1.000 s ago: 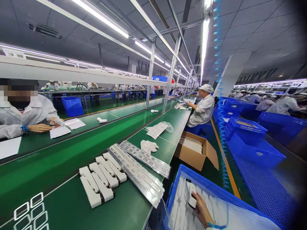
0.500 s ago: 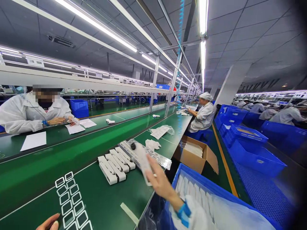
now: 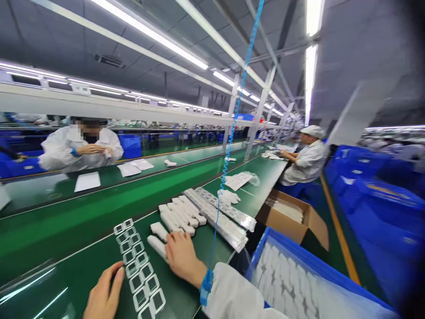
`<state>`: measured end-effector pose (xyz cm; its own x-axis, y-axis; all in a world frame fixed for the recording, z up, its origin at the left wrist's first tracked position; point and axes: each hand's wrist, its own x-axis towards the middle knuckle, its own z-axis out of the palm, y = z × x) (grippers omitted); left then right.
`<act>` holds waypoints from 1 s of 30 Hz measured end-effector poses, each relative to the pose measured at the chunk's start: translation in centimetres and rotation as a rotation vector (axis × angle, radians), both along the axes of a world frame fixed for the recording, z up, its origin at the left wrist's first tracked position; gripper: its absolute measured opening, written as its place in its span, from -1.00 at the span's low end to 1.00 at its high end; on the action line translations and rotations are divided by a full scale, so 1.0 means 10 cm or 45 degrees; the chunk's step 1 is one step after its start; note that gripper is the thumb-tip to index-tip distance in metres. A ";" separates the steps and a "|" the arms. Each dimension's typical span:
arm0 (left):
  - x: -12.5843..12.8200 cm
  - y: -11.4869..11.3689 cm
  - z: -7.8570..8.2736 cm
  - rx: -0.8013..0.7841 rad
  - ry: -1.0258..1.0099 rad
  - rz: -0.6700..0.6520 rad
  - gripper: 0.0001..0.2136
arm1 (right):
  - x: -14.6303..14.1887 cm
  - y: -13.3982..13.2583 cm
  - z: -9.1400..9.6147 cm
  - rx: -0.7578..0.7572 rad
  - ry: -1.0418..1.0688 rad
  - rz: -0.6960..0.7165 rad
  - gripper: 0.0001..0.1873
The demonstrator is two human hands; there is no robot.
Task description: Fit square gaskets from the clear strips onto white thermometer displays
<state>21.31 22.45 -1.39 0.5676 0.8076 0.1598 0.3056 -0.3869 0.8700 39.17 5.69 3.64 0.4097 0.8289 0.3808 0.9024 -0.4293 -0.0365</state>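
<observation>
My right hand point(image 3: 182, 253) is closed over a white, angled plastic handset point(image 3: 157, 247), which lies on the green bench just in front of a row of similar white handsets point(image 3: 184, 213). The fingers cover part of it. My left hand point(image 3: 104, 290) is at the lower left, nearest to a double column of small white rectangular frames with rounded corners point(image 3: 136, 261). Its thumb and forefinger are slightly apart beside the column, and I see nothing between them. The other left fingers are mostly hidden.
Strips of flat parts point(image 3: 219, 219) lie right of the handsets. A blue bin point(image 3: 265, 239) of wrapped white pieces and an open cardboard box point(image 3: 312, 228) stand to the right. A coiled blue cord point(image 3: 232, 133) hangs down to my right wristband. Co-workers sit across and farther along.
My right hand has carried a white handset from above the strips leftward and down to the bench by the row. More of my left hand shows. The view has turned left.
</observation>
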 end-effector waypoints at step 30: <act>-0.31 -0.04 0.38 0.164 -0.481 0.047 -0.74 | 0.04 0.59 0.08 0.194 0.170 0.083 -0.76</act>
